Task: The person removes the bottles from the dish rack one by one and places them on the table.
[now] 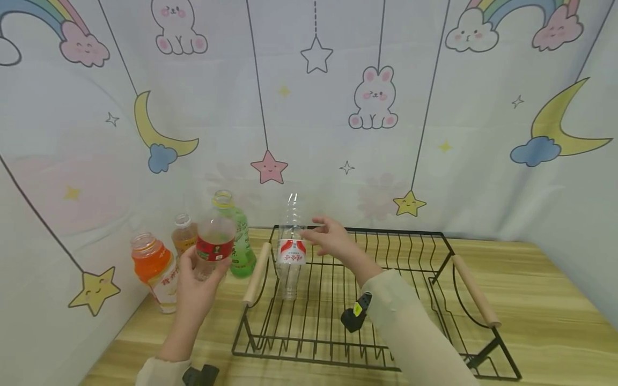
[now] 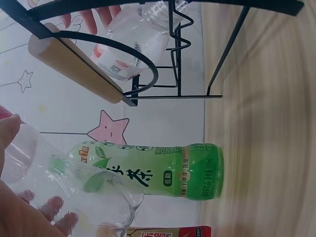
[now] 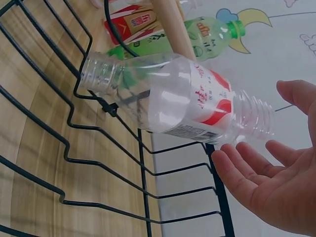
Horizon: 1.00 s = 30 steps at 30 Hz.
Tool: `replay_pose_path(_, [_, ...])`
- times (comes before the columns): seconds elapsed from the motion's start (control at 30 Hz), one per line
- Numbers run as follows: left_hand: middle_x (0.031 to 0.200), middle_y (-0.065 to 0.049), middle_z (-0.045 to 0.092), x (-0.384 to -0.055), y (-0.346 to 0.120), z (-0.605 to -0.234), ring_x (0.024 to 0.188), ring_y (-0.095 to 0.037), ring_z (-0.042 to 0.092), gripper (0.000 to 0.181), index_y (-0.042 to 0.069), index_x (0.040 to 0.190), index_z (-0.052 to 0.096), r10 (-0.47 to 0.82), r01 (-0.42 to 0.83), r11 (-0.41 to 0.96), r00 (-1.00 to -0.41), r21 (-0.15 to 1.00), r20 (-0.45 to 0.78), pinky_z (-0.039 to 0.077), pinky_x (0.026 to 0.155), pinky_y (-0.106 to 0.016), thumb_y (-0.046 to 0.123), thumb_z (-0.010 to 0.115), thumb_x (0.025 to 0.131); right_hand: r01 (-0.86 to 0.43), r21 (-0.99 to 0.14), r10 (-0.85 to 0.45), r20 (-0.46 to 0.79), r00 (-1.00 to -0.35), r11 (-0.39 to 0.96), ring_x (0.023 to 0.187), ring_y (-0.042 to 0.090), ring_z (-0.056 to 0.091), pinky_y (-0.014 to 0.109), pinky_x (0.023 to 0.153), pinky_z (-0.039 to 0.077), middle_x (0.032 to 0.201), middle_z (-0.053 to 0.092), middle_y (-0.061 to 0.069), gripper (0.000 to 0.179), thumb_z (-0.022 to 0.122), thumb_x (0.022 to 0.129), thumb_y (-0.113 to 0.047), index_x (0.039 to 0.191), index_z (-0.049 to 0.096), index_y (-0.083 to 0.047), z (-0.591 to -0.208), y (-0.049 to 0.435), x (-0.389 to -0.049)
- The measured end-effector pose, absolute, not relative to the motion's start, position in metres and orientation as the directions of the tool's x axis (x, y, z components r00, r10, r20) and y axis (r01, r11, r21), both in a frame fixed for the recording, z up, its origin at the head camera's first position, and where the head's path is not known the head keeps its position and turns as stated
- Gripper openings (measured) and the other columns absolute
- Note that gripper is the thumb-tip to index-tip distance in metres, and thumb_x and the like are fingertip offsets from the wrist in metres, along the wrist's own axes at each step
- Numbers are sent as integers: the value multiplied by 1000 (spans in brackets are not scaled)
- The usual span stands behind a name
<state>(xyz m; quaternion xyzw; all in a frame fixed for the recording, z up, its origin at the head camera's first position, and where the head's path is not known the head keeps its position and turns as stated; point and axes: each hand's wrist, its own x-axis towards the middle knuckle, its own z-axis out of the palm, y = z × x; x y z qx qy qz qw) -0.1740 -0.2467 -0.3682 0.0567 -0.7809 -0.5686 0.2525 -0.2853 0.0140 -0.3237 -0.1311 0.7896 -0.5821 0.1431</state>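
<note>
My left hand [image 1: 199, 289] holds a clear plastic bottle [image 1: 215, 249] with a red label, raised to the left of a black wire dish rack [image 1: 357, 230]. In the left wrist view its clear lower part [image 2: 111, 197] overlaps a green tea bottle. A second clear bottle [image 1: 292, 252], with a white and red label, stands upside down in the rack's left end, neck low among the wires. Beside its upper part is my right hand [image 1: 333, 238], fingers spread and holding nothing. The right wrist view shows the fingertips [image 3: 224, 155] close to this bottle's ribbed end.
Left of the rack stand the green tea bottle [image 1: 242, 244], a small amber bottle [image 1: 184, 234] and an orange bottle [image 1: 156, 271] with a white label. Wooden handles [image 1: 257, 273] rise at both rack ends. A patterned curtain [image 1: 318, 134] hangs behind the wood-grain table [image 1: 541, 300].
</note>
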Motion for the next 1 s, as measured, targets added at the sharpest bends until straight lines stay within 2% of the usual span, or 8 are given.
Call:
replay_pose_path(0.13, [141,-13,32,-177,-250,-371,136,-32,33,72,4,144,23,-381,184,281,-880,942,285,34,108,-54,20,69,90,-37,-952,-369,-81,-926,303,120,37,53,46,92,51,139,48,17,68,64,92,-37,148,34,-11,-330,13,-287])
replay_pose_path(0.27, [148,-14,27,-180,-253,-375,141,-34,27,76,4,145,21,-397,157,224,-887,962,237,29,112,-52,23,70,89,-36,-949,-358,-82,-930,312,117,36,55,47,92,51,139,48,17,69,65,91,-34,148,34,-11,-334,11,-287])
replay_pose_path(0.43, [155,-17,19,-183,-257,-381,145,-36,16,82,2,147,18,-433,116,234,-876,965,210,17,117,-53,27,71,89,-32,-940,-352,-95,-931,340,117,38,55,50,93,50,141,47,17,72,65,91,-35,150,31,-11,-338,10,-285])
replay_pose_path(0.53, [156,-18,18,-185,-261,-385,146,-36,14,83,2,147,18,-445,100,236,-873,967,199,13,117,-53,28,71,89,-31,-936,-351,-101,-931,350,119,35,54,47,91,52,141,47,17,75,66,91,-36,151,29,-11,-340,8,-284])
replay_pose_path(0.7, [155,-20,22,-188,-266,-392,145,-36,16,84,0,146,19,-469,83,240,-862,967,190,13,117,-55,30,71,88,-48,-928,-361,-96,-927,369,117,33,56,46,87,53,139,50,17,77,67,90,-38,151,28,-10,-344,6,-284])
replay_pose_path(1.0, [153,-26,19,-190,-274,-402,142,-43,17,88,-1,147,16,-488,16,260,-860,965,146,14,115,-59,35,71,88,-53,-918,-370,-106,-923,394,114,31,59,42,84,54,139,51,16,82,68,88,-42,151,26,-10,-353,2,-285])
